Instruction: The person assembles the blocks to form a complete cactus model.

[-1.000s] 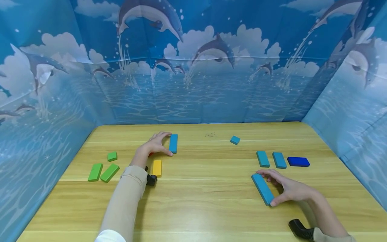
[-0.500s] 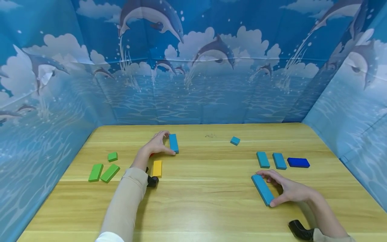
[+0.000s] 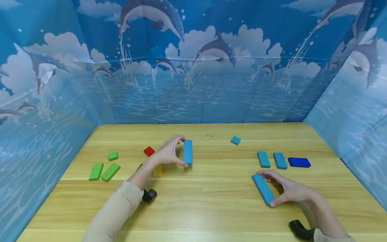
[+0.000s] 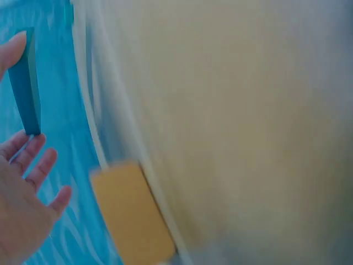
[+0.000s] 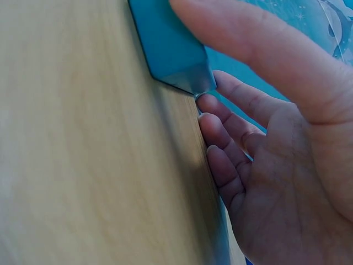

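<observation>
My left hand grips a long light-blue block by its ends, thumb at the near end and fingers at the far end, over the middle of the wooden table. The left wrist view shows that block between my fingertips, with a yellow block below it. My right hand holds a second long light-blue block that lies on the table at the right, thumb at its near end. In the right wrist view that block sits under my thumb and curled fingers.
A red cube and a yellow block lie by my left wrist. Three green blocks sit at the left. A small teal cube, two teal blocks and a dark-blue block lie at the right. Dolphin-print walls enclose three sides.
My left hand has carried its light-blue block to the right and nearer, uncovering the red cube. The right hand and its block have stayed put.
</observation>
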`<state>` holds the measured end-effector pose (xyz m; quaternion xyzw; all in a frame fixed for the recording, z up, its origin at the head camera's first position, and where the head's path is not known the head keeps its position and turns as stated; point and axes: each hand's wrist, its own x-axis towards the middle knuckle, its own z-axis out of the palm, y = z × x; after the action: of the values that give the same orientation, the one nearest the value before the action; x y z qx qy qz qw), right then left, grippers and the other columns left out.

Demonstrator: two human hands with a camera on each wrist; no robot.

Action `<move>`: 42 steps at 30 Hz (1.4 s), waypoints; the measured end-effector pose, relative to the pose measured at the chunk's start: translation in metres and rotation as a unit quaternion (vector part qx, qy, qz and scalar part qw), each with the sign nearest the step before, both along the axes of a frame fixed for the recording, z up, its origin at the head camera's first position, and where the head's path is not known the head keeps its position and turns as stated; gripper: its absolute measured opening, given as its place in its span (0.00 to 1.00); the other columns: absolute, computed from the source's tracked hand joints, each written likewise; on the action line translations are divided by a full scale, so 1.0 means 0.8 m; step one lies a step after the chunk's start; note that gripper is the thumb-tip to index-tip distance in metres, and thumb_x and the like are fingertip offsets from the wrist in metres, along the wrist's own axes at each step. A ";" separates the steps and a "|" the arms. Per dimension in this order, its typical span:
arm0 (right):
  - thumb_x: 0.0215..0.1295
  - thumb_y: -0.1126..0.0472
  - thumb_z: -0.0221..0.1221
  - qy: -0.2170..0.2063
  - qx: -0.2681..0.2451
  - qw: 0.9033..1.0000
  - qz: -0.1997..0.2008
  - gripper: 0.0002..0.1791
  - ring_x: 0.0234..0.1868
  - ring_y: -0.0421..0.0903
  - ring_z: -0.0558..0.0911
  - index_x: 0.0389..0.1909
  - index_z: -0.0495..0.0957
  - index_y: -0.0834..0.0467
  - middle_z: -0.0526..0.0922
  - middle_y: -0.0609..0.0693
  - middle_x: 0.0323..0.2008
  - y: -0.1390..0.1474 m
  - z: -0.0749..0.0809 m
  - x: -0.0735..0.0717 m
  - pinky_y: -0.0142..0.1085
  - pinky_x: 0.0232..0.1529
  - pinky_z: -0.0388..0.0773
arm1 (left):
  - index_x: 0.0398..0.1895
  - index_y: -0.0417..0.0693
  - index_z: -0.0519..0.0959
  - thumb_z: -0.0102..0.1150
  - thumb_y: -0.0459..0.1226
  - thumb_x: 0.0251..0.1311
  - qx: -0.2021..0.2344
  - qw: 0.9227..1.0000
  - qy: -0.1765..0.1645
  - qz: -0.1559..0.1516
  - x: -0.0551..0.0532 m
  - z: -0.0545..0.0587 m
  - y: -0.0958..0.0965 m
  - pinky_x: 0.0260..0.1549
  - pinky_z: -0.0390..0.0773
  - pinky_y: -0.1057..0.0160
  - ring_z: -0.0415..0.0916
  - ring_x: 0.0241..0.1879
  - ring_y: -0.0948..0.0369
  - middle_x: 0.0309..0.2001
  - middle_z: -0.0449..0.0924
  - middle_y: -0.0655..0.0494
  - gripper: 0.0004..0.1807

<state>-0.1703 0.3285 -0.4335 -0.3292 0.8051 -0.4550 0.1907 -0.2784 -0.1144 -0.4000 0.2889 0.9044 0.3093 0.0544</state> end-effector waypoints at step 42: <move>0.48 0.66 0.67 0.026 0.026 0.998 -0.049 0.45 0.47 0.36 0.65 0.65 0.52 0.67 0.59 0.61 0.56 -0.011 0.008 0.007 0.29 0.44 0.65 | 0.57 0.48 0.62 0.67 0.65 0.29 -0.013 0.992 0.108 -0.061 0.209 -0.064 0.096 0.56 0.62 0.60 0.61 0.53 0.64 0.52 0.65 0.62 0.51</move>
<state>-0.1647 0.3193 -0.4271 -0.2959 0.8369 -0.4335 0.1555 -0.1116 -0.0380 -0.4512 0.3744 0.8895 0.2610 -0.0216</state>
